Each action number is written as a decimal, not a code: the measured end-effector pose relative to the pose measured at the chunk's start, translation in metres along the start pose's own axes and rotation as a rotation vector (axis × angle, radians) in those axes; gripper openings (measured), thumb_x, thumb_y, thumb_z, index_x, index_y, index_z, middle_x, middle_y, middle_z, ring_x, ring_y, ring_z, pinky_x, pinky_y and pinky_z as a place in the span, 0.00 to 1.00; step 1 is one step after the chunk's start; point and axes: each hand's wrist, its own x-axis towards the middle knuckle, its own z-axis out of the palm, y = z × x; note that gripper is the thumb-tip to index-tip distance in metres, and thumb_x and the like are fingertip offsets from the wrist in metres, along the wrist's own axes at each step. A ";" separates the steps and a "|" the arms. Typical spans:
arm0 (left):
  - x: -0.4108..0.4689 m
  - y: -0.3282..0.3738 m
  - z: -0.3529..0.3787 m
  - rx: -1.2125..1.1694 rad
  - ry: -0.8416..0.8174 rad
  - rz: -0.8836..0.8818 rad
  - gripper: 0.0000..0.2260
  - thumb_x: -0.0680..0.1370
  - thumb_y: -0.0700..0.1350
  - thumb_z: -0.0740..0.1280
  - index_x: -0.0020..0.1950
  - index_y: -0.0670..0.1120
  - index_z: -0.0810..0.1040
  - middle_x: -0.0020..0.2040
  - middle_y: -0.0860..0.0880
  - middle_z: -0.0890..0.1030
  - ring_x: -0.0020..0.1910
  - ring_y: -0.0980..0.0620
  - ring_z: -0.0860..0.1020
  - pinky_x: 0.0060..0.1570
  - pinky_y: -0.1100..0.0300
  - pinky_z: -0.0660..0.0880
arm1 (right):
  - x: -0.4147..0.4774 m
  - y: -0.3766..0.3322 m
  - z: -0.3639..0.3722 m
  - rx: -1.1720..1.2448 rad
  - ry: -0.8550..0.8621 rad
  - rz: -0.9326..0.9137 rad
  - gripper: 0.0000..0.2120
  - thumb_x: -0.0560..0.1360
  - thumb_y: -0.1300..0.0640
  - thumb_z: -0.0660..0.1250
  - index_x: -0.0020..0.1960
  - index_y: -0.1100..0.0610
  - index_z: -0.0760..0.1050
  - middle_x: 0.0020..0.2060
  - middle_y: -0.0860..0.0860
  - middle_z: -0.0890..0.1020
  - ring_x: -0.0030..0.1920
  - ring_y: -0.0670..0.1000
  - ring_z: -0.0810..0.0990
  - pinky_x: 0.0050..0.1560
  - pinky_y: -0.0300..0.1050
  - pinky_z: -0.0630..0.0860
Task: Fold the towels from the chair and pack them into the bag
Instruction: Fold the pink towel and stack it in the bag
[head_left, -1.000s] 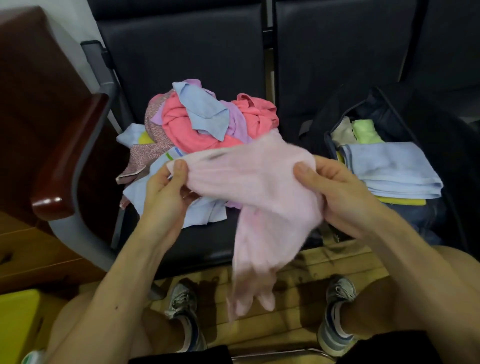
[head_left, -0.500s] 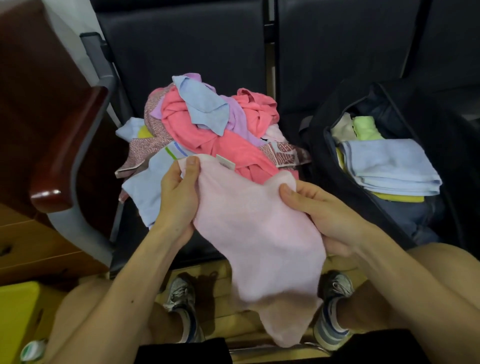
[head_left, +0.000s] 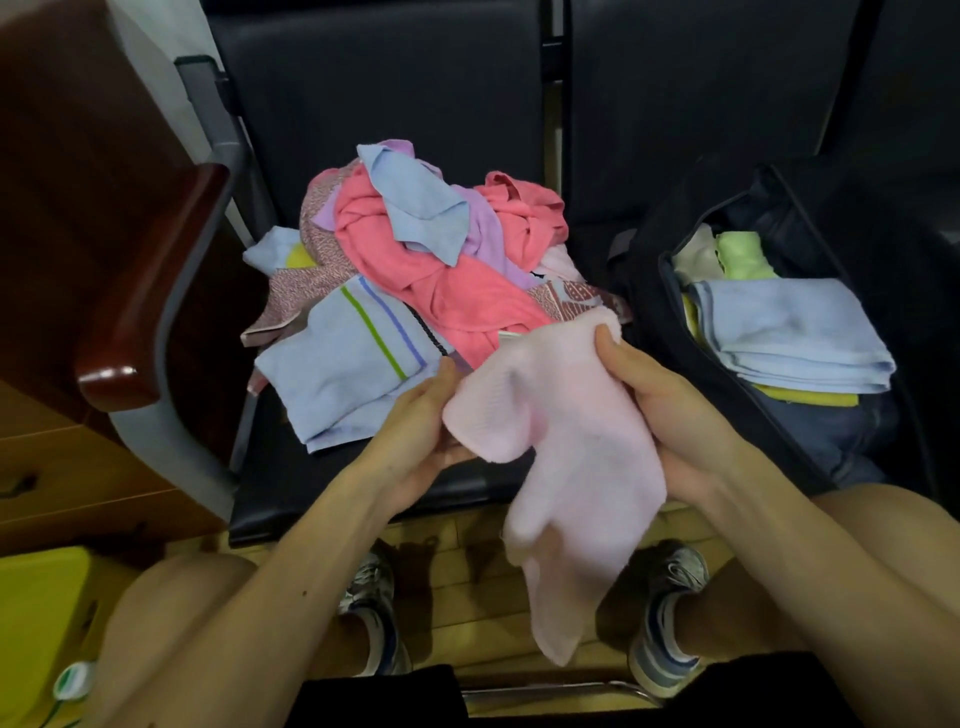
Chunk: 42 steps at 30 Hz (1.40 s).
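Pink towel (head_left: 566, 441) held just left of the bag (head_left: 644, 296) — right hand (head_left: 660, 410) pinching its upper corner, left hand (head_left: 415, 431) gripping the opposite edge (lower part hangs loose). For a neat fold, align corners and draw the cloth taut first

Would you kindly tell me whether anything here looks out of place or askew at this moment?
Nothing is spilled or damaged. The pink towel hangs bunched and lopsided between the left hand and right hand, and the unfolded towels lie heaped on the chair.
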 end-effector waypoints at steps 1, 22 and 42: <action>-0.001 -0.002 0.002 -0.006 -0.025 -0.012 0.20 0.84 0.60 0.52 0.57 0.52 0.80 0.54 0.51 0.85 0.52 0.52 0.84 0.52 0.52 0.78 | 0.000 -0.001 0.000 0.019 0.020 0.009 0.23 0.70 0.47 0.68 0.60 0.60 0.80 0.56 0.58 0.84 0.54 0.55 0.84 0.55 0.49 0.81; -0.009 -0.035 0.026 0.174 -0.580 -0.275 0.26 0.75 0.59 0.68 0.66 0.43 0.76 0.65 0.47 0.80 0.65 0.51 0.78 0.70 0.53 0.69 | -0.003 -0.033 -0.027 0.173 0.186 -0.221 0.22 0.80 0.45 0.61 0.66 0.58 0.77 0.60 0.53 0.83 0.61 0.51 0.81 0.60 0.47 0.78; -0.059 0.012 0.025 -0.093 -0.453 -0.146 0.02 0.68 0.43 0.76 0.36 0.46 0.87 0.37 0.46 0.85 0.35 0.53 0.84 0.38 0.61 0.81 | 0.019 0.027 -0.054 -1.692 -0.241 0.332 0.06 0.69 0.55 0.71 0.46 0.50 0.78 0.41 0.48 0.84 0.42 0.51 0.85 0.41 0.46 0.82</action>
